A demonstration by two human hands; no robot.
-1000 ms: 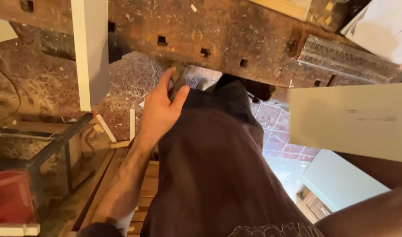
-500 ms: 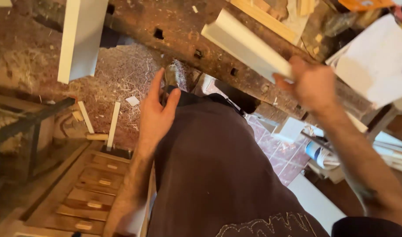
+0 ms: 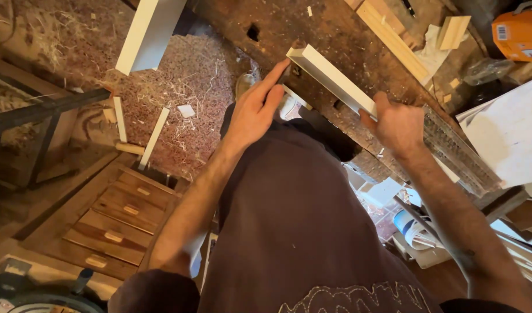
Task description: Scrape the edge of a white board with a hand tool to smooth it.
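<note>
A long white L-shaped wooden strip (image 3: pixel 330 78) lies slanted over the edge of a worn brown workbench (image 3: pixel 335 29). My right hand (image 3: pixel 396 124) is shut on the strip near its middle, thumb on top. With fingers spread, my left hand (image 3: pixel 254 110) reaches toward the strip's near end; the fingertips touch or almost touch it. My dark shirt fills the lower middle of the view.
Pale wood offcuts (image 3: pixel 393 37) lie on the bench, with an orange box (image 3: pixel 518 35) and a white sheet (image 3: pixel 509 133) at the right. A white board (image 3: pixel 150 35) stands at the upper left. Sawdust and small white strips (image 3: pixel 153 139) cover the floor. Wooden drawer fronts (image 3: pixel 112 226) lie at the lower left.
My right hand has brought the white strip down onto the bench edge. My left hand has risen from my side to meet its end. The view has tilted.
</note>
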